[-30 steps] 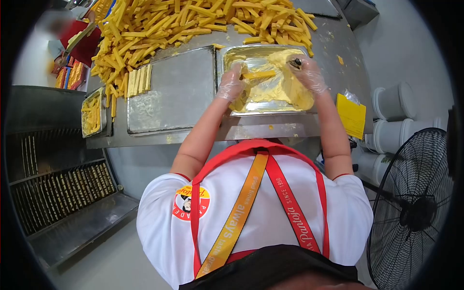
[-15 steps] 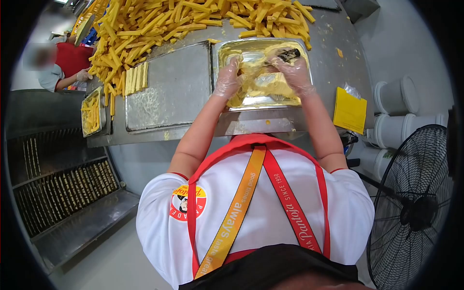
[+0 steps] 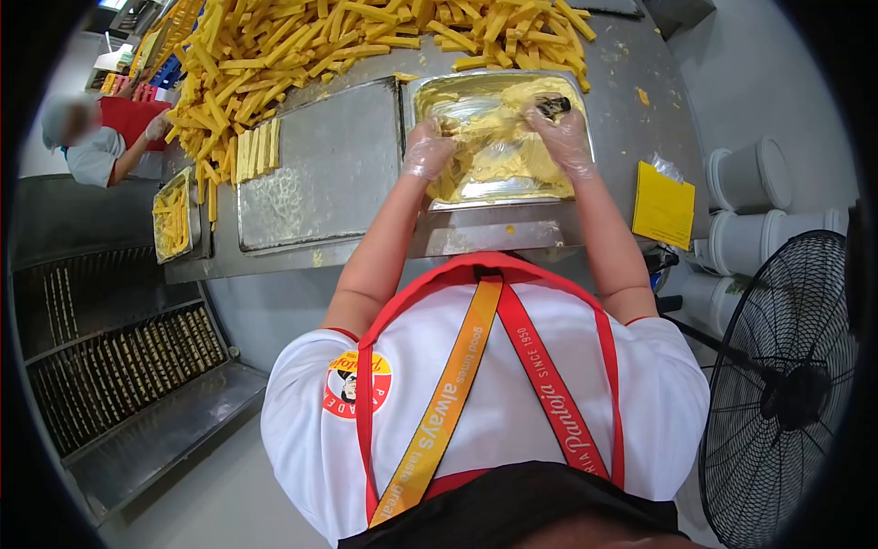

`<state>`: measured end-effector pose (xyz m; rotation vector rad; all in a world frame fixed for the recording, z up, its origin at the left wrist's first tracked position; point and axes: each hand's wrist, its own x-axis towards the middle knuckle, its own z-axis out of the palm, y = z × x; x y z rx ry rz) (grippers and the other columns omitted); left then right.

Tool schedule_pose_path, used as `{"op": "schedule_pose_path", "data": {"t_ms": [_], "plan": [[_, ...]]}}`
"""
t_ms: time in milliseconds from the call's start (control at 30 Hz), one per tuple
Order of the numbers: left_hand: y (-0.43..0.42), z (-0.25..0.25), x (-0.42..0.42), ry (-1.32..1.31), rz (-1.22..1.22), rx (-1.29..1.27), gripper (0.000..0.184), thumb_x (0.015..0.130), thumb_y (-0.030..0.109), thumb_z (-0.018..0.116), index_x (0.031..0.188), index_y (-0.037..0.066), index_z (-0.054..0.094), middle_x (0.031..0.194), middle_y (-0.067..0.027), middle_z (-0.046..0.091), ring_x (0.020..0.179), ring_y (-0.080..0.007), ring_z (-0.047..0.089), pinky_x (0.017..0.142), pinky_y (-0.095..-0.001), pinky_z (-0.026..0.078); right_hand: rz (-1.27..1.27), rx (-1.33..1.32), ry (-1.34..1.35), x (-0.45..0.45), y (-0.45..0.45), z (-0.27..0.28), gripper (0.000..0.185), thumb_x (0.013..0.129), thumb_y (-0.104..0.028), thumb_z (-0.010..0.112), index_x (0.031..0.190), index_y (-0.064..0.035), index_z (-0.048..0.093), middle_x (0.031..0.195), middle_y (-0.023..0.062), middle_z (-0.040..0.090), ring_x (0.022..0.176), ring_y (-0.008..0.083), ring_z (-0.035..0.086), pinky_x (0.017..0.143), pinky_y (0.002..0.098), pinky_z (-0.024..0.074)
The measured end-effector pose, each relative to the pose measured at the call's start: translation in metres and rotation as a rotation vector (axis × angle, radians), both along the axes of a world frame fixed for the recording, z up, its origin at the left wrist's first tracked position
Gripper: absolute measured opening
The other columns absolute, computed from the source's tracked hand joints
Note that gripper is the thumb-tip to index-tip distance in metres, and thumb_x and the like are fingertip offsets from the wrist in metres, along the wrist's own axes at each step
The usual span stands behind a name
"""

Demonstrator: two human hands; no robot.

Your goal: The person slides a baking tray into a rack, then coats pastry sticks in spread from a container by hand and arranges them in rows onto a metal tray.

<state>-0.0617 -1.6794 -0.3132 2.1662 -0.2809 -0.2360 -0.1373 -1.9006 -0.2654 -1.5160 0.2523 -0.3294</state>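
Over the steel pan [image 3: 498,194] of yellow cream [image 3: 512,163], the gloved right hand [image 3: 562,142] grips a dark-handled tool [image 3: 552,105]; the gloved left hand [image 3: 429,151] is curled, its grasp too blurred to tell; leftward, pale coated sticks [image 3: 258,151] line the flat tray's [image 3: 334,165] far-left corner.

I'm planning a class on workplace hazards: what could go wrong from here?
The right hand could lose its grip on the black handle if cream coats its glove. The left hand, in thin plastic over the pan, might shed scraps if that plastic tears. The yellow sheet by the table's edge might blow off if the nearby fan runs.
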Motion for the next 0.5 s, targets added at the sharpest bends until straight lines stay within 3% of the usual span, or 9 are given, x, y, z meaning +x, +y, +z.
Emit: {"op": "schedule_pose_path", "data": {"t_ms": [33, 133, 167, 300, 433, 500], "plan": [[0.001, 0.000, 0.001, 0.038, 0.007, 0.019, 0.039, 0.066, 0.017, 0.076, 0.100, 0.001, 0.067, 0.091, -0.0223, 0.069, 0.084, -0.0348, 0.068, 0.076, -0.0404, 0.053, -0.122, -0.224, 0.113, -0.004, -0.006, 0.002, 0.022, 0.082, -0.011, 0.070, 0.101, 0.0002, 0.065, 0.091, 0.0040, 0.067, 0.080, 0.0121, 0.061, 0.076, 0.0270, 0.0497], [0.001, -0.003, 0.004, 0.135, 0.022, 0.064, 0.038, 0.064, 0.019, 0.077, 0.097, 0.001, 0.069, 0.090, -0.0214, 0.070, 0.083, -0.0338, 0.068, 0.077, -0.0393, 0.053, -0.101, -0.372, 0.027, 0.001, -0.001, -0.010, 0.022, 0.082, -0.011, 0.070, 0.100, 0.0007, 0.065, 0.090, 0.0037, 0.067, 0.081, 0.0115, 0.061, 0.076, 0.0271, 0.0498], [0.000, -0.005, 0.005, 0.157, 0.021, 0.076, 0.039, 0.063, 0.019, 0.078, 0.097, 0.002, 0.069, 0.090, -0.0212, 0.070, 0.083, -0.0338, 0.068, 0.077, -0.0393, 0.053, -0.021, -0.223, -0.004, -0.009, 0.013, 0.010, 0.021, 0.082, -0.011, 0.070, 0.100, -0.0002, 0.065, 0.089, 0.0033, 0.067, 0.080, 0.0116, 0.061, 0.075, 0.0271, 0.0500], [0.002, -0.015, 0.008, 0.175, 0.037, -0.008, 0.042, 0.061, 0.022, 0.079, 0.097, 0.001, 0.069, 0.089, -0.0208, 0.070, 0.083, -0.0339, 0.068, 0.076, -0.0395, 0.053, 0.022, -0.038, -0.092, -0.012, 0.011, -0.002, 0.022, 0.081, -0.011, 0.073, 0.099, -0.0017, 0.066, 0.087, 0.0034, 0.068, 0.079, 0.0112, 0.061, 0.074, 0.0273, 0.0505], [0.002, 0.015, -0.005, 0.115, -0.024, -0.024, 0.033, 0.066, 0.017, 0.075, 0.095, 0.002, 0.069, 0.089, -0.0196, 0.070, 0.082, -0.0335, 0.067, 0.076, -0.0389, 0.053, -0.129, -0.468, 0.019, -0.004, -0.015, -0.033, 0.023, 0.080, -0.013, 0.074, 0.097, 0.0005, 0.066, 0.088, 0.0053, 0.068, 0.077, 0.0123, 0.063, 0.073, 0.0280, 0.0510], [0.003, 0.031, -0.014, -0.051, -0.123, -0.018, 0.026, 0.069, 0.013, 0.071, 0.094, 0.003, 0.068, 0.086, -0.0174, 0.069, 0.081, -0.0336, 0.066, 0.075, -0.0399, 0.052, -0.143, -0.257, -0.031, 0.000, -0.012, -0.037, 0.024, 0.080, -0.013, 0.074, 0.097, 0.0011, 0.066, 0.088, 0.0065, 0.069, 0.076, 0.0130, 0.063, 0.072, 0.0285, 0.0510]]}}
